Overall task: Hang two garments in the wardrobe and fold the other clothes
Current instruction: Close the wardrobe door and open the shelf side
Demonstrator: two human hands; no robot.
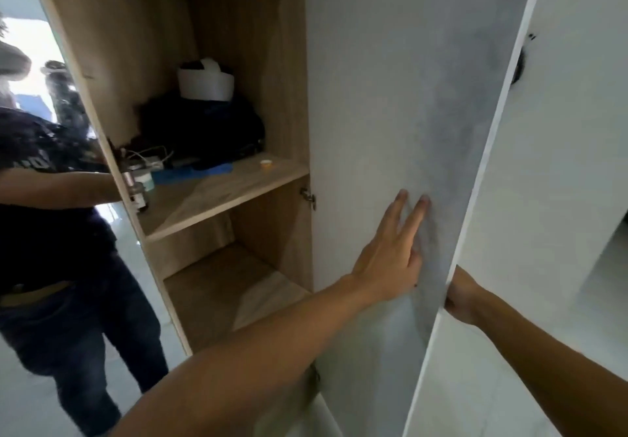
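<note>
Wardrobe (217, 62) door (390, 96) open (stained grey): left hand (387, 266) flat, fingers straight; right hand (458, 295) grips edge.

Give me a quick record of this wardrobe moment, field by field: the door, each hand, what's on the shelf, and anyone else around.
wardrobe door: white door swung open, inner face grey-smudged
left hand: left hand flat on the door's inner face, fingers straight
right hand: right hand grips the door's outer edge, fingers hidden behind it
upper shelf: shelf holds dark clothes, a white container, a small cap
lower compartment: nothing visible in it
garments on hangers: none seen
bystander: person in dark shirt at left
</note>
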